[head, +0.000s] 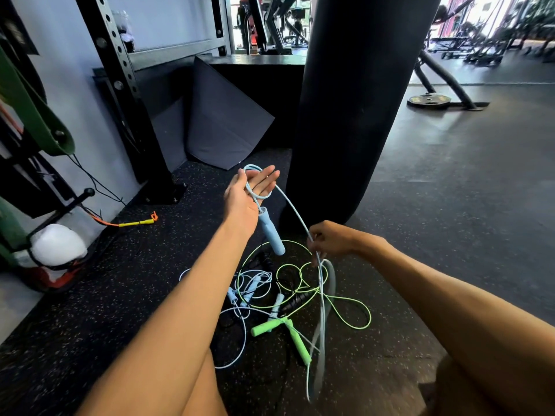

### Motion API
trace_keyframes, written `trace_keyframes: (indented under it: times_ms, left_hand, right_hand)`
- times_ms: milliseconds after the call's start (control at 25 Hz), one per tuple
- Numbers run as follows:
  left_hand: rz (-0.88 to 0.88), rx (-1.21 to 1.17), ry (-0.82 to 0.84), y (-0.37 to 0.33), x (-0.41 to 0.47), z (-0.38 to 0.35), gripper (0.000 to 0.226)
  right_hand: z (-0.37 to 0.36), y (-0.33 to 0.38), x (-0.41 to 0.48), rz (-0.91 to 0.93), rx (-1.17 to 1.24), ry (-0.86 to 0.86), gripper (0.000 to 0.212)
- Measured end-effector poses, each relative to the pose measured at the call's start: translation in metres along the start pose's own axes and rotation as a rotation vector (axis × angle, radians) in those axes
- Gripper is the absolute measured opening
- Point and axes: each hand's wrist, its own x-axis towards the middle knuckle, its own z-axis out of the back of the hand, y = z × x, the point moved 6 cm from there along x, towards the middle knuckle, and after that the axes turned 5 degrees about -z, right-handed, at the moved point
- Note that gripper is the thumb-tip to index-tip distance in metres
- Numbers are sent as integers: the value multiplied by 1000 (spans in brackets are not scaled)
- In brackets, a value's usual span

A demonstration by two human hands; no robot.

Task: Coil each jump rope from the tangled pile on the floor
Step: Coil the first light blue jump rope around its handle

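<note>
Left hand [246, 196]: palm up, fingers spread, blue rope [295, 213] looped over them, blue handle [271, 232] hanging.
Right hand [330, 240]: pinched shut on the blue rope.
Pile [288, 298]: green, blue, black ropes tangled on floor [105, 295].

The floor [90, 325] is showing as rough, matt black rubber flecked with pale specks. The blue handle [271, 234] is looking soft and matt, like foam, and the green handles [295, 337] likewise. The blue cord [295, 211] is gleaming like smooth, glossy plastic. The punching bag [357, 100] is looking smooth, faintly sheened black.
</note>
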Motion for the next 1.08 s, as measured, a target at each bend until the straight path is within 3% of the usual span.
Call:
trace_keyframes:
  times_ms: [80,240,440,600,840,960,1080]
  left_hand:
    - [-46,76,18,-1,0,-4,31]
    - [-126,281,65,2,0,-14,31]
    - [-193,611,136,8,0,-10,28]
    - [-174,687,121,10,-2,-7,27]
    - [-177,793,79,8,-7,-6,27]
    - [-80,847,149,14,-7,-8,32]
    - [112,909,327,34,-15,-16,38]
  right_hand:
    - [1,16,-2,91,55,-26,12]
    - [5,42,-3,181,-76,-111,23]
    - [28,67,-18,248,-121,-332,17]
    - [37,76,-28,341,-85,-404,8]
    - [52,78,-41,462,2,-535,12]
    - [60,77,-45,500,29,-618,13]
    - [68,72,-46,466,111,-692,13]
